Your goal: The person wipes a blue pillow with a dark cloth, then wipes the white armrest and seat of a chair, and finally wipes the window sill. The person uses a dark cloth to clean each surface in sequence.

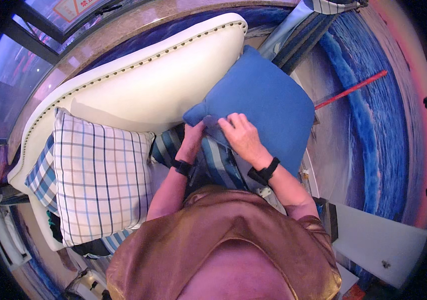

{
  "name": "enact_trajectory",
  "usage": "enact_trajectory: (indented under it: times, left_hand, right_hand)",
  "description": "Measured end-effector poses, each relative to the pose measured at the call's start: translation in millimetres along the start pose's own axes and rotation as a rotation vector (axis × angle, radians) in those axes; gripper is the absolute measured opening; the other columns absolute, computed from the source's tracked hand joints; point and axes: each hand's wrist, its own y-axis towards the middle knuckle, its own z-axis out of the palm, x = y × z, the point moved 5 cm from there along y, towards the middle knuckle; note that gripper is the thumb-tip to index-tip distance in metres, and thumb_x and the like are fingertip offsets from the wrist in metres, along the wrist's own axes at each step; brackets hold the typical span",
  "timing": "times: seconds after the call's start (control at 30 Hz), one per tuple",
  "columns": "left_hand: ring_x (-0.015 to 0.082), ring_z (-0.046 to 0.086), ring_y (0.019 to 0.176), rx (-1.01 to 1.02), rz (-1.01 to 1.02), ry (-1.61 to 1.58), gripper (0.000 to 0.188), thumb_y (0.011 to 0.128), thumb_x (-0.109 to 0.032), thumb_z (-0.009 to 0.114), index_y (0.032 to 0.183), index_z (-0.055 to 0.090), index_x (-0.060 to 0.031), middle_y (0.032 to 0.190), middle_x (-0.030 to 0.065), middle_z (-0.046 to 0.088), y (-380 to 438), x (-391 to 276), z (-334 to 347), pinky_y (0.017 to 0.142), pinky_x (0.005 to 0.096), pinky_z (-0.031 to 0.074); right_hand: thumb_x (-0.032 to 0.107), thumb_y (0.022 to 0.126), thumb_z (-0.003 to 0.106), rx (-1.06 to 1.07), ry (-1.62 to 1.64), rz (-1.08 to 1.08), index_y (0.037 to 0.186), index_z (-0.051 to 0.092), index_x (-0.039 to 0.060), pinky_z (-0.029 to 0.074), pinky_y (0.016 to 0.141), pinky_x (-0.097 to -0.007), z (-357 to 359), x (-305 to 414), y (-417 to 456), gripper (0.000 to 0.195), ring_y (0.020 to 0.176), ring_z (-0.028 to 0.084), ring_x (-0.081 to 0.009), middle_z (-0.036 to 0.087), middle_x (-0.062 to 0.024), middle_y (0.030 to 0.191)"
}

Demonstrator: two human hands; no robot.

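A plain blue cushion (262, 101) stands tilted against the right end of a cream upholstered headrest. Its lower left corner is in my left hand (193, 137), with the thumb against the fabric. My right hand (244, 137) lies palm down by the cushion's lower edge, fingers bent and touching the cloth. Whether those fingers pinch the edge is hidden. Between my hands a small fold of the cover (211, 122) shows. Beneath them is a blue, white and dark striped cushion (217, 157), partly covered. Each wrist wears a black strap.
The cream headrest (142, 86) has a studded rim. Left of me a checked white cushion (103, 176) leans over a blue checked one (44, 176). A wall with a sea picture (370, 131), a striped curtain (292, 37), a window (22, 75) and a pale tabletop (374, 240) surround the seat.
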Motion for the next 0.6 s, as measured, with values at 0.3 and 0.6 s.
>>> enact_trajectory:
  times: [0.3, 0.6]
  left_hand:
    - [0.021, 0.063, 0.114, 0.028, -0.017, -0.065, 0.051, 0.087, -0.007, 0.075, 0.136, 0.059, -0.0017, 0.129, 0.0062, 0.066, -43, 31, -3, 0.104, 0.0361, 0.048]
    - [0.0107, 0.06, 0.104, 0.082, 0.093, 0.246, 0.045, 0.086, -0.009, 0.08, 0.127, 0.064, -0.0035, 0.117, 0.0006, 0.068, -59, 24, 23, 0.095, 0.031, 0.05]
  right_hand:
    - [0.014, 0.092, 0.06, -0.026, -0.308, 0.694, 0.114, 0.059, 0.0151, 0.055, 0.068, -0.0496, -24, -138, -90, 0.022, 0.083, 0.065, -0.0404, 0.058, -0.0147, 0.101]
    - [0.011, 0.085, 0.063, -0.028, -0.012, 0.009, 0.111, 0.061, 0.0123, 0.056, 0.073, -0.042, -12, 2, 12, 0.026, 0.09, 0.061, -0.0309, 0.059, -0.0102, 0.108]
